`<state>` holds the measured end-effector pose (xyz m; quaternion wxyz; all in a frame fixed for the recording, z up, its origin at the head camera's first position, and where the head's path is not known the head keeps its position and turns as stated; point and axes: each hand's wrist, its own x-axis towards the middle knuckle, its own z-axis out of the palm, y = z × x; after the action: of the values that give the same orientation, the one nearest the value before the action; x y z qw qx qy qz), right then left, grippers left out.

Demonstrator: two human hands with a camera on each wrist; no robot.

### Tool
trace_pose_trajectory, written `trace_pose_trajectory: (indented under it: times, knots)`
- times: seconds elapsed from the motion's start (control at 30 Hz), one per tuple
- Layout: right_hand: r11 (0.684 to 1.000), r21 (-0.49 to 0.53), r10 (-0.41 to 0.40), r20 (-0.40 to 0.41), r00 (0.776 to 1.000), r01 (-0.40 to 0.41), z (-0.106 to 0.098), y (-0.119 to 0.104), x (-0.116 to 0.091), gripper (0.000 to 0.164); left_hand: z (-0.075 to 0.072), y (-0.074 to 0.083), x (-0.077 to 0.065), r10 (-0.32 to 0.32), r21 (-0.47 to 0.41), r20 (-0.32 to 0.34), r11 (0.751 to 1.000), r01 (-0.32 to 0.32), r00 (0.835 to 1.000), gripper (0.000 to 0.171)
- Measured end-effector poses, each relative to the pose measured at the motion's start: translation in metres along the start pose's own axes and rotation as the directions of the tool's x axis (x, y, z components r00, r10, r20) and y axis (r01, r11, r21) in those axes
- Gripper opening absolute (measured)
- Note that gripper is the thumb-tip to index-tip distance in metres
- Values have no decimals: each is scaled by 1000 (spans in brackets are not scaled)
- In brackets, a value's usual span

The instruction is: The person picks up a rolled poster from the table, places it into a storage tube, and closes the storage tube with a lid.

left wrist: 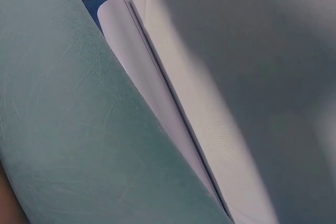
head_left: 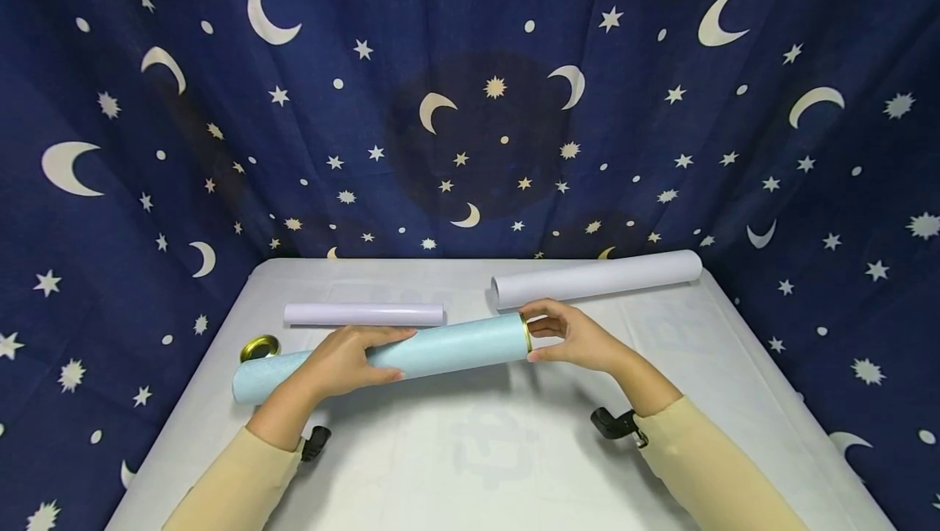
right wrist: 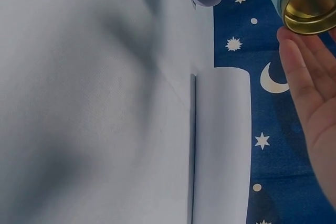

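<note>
A long light-blue tube is held above the table, its right end a little higher. My left hand grips it near the middle, fingers over the far side and thumb along the near side. My right hand holds the gold-coloured metal end at the rim between fingers and thumb. That end looks recessed in the right wrist view. In the left wrist view the tube's crinkled surface fills much of the frame and most of the left hand is hidden.
A gold-coloured round lid lies behind the tube's left end. A thin pale roll lies behind the tube, and a thicker white paper roll rests at the back right. Patterned dark-blue curtain surrounds the white table.
</note>
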<state>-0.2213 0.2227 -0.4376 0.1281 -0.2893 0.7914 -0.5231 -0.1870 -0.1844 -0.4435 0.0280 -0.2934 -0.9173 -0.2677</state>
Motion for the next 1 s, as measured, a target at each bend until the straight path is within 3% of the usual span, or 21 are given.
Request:
trace_pose_trajectory:
  times: [0.4, 1.0]
  knots:
    - [1000, 21, -2, -9, 1000, 2, -1, -2, 1, 67, -1, 3, 0, -55, -1, -2, 998, 55, 998, 63]
    - [996, 92, 9, -31, 999, -6, -2, 0, -1, 69, 5, 3, 4, -57, -57, -10, 997, 56, 998, 62]
